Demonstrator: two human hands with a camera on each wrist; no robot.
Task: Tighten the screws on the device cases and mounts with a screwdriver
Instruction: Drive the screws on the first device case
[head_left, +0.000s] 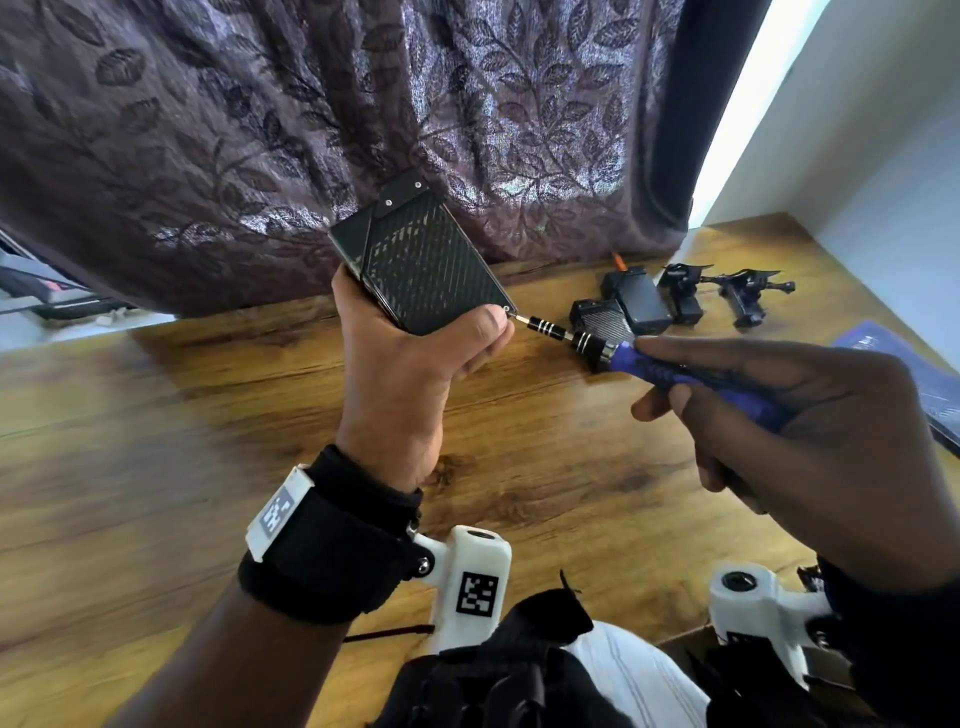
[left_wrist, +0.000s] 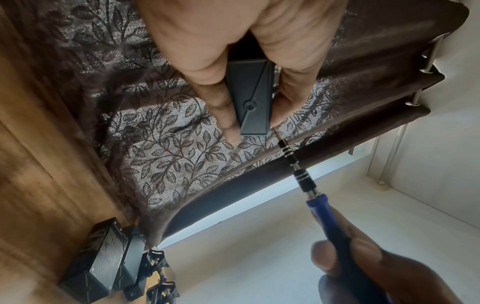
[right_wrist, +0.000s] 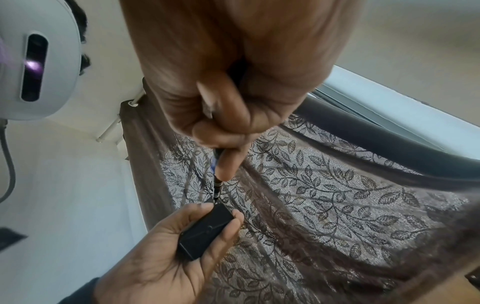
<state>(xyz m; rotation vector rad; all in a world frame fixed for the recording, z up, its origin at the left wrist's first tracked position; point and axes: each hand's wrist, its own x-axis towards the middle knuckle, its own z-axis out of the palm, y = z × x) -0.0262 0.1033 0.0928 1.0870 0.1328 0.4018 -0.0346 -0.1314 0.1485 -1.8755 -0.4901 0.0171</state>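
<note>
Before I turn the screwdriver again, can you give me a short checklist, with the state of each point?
1. Left hand grips the black case: ok.
2. Right hand holds the blue screwdriver: ok.
3. Tip on the corner screw: ok.
4. Bit seated fully in the screw head: cannot tell.
5. Case lifted off the wooden table: ok.
6. Other cases apart from the work: ok.

Head view downward; wrist views close.
</note>
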